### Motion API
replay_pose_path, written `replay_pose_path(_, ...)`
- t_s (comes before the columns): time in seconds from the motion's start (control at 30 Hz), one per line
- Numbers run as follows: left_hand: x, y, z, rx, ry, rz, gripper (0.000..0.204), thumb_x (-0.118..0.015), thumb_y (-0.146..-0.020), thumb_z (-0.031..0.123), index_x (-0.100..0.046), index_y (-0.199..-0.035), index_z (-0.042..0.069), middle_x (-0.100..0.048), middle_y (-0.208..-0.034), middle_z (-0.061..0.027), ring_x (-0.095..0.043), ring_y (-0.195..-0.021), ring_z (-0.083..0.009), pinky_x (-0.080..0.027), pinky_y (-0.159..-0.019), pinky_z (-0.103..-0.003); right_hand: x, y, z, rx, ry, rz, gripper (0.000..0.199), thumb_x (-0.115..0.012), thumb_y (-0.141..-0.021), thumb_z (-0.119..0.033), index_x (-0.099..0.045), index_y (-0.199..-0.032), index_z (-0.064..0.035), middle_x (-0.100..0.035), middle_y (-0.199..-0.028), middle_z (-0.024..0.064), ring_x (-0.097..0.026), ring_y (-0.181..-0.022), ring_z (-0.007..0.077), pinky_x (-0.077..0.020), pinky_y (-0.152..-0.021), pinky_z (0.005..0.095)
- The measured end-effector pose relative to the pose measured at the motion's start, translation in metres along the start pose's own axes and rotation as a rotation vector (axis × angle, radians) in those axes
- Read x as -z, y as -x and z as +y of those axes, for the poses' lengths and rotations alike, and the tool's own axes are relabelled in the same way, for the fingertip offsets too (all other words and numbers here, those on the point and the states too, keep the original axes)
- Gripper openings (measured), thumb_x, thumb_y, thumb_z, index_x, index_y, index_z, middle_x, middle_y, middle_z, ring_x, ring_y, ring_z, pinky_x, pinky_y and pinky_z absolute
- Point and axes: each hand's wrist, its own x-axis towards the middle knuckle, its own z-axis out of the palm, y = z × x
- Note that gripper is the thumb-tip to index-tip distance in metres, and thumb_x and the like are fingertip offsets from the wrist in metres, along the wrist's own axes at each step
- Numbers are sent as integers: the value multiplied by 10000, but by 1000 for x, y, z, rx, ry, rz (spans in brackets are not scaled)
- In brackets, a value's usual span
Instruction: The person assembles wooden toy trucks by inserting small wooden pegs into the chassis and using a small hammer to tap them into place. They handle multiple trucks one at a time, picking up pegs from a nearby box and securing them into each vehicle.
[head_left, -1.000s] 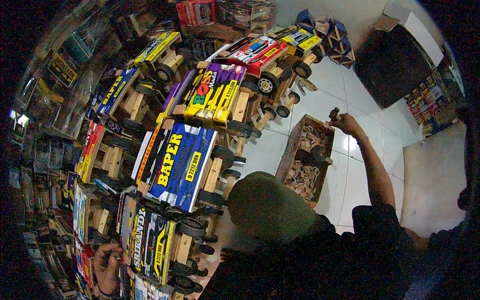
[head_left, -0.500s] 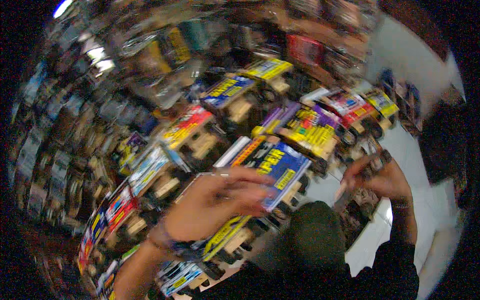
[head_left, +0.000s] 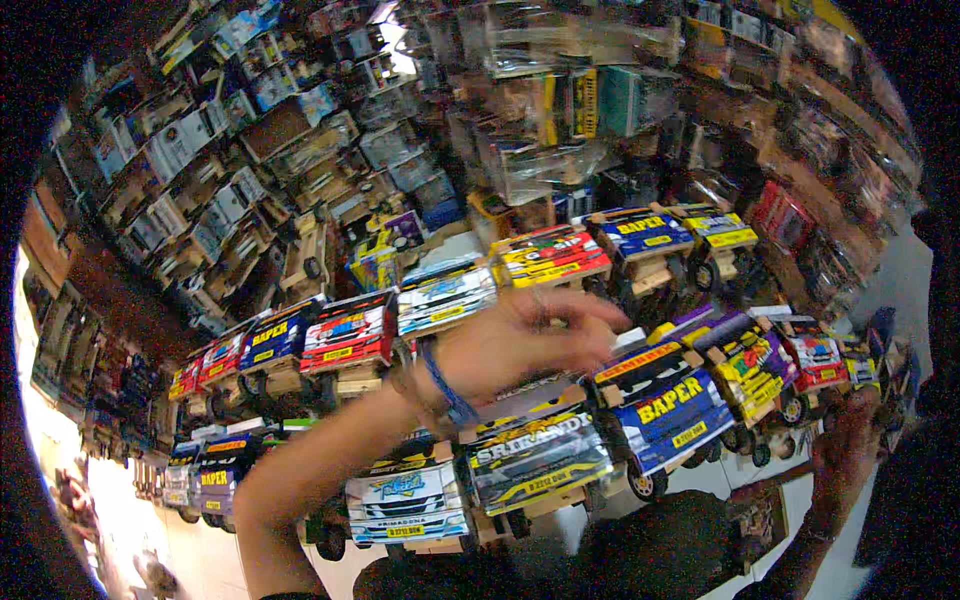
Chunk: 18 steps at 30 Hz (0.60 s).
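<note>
My left hand (head_left: 525,345), with a dark blue band at its wrist, reaches over two rows of wooden toy trucks. Its fingers stretch loosely to the right, slightly blurred, and nothing shows in them. They are nearest to the roof of a blue truck (head_left: 672,410) with yellow lettering; contact cannot be made out. Below the forearm stand a grey-and-black truck (head_left: 540,462) and a white-and-blue truck (head_left: 405,505). My right hand (head_left: 845,445) hangs at the right, by a yellow-and-black truck (head_left: 860,365) at the row's end. Motion smears its fingers.
In the back row are a red-and-yellow truck (head_left: 550,255), a white truck (head_left: 445,298) and a red-and-white truck (head_left: 347,330). Behind them, piles of wooden truck bodies (head_left: 180,145) and plastic-wrapped stacks (head_left: 560,45) rise high. White floor tiles (head_left: 205,555) show at the lower left.
My view has swung and tilted, so the truck rows lie more level. My left hand has gone from the blue truck's front to beside its roof. My right hand appears farther right.
</note>
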Motion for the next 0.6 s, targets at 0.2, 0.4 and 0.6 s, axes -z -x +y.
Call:
replay_pose_path(0.2,169,40,-6,153,-79,754,357,-701,-911,253,-657,-1187,30,-670,-1043,-36,-631,-866,-98,-545,-808,-238,20,-7,45,145,127,61,592,-508,-1002,-241,-251,-1534,-198,-308,-1527,98,-320,-1352,248,-363,-1009,359)
replay_pose_path(0.4,230,72,-48,366,-100,610,292,-707,-905,217,-686,-1102,2,-703,-1007,-56,-662,-864,-106,-558,-779,-228,-1,26,72,-187,200,-10,670,-549,-972,-382,-256,-1541,-182,-297,-1546,108,-387,-1372,282,-376,-1032,467)
replay_pose_path(0.6,244,78,-58,368,-253,503,268,-700,-903,161,-689,-1099,-22,-703,-1054,-88,-672,-930,-129,-563,-802,-232,-13,25,35,-344,-13,30,603,-573,-963,-108,-314,-1507,-121,-401,-1456,180,-536,-1175,324,-510,-807,368)
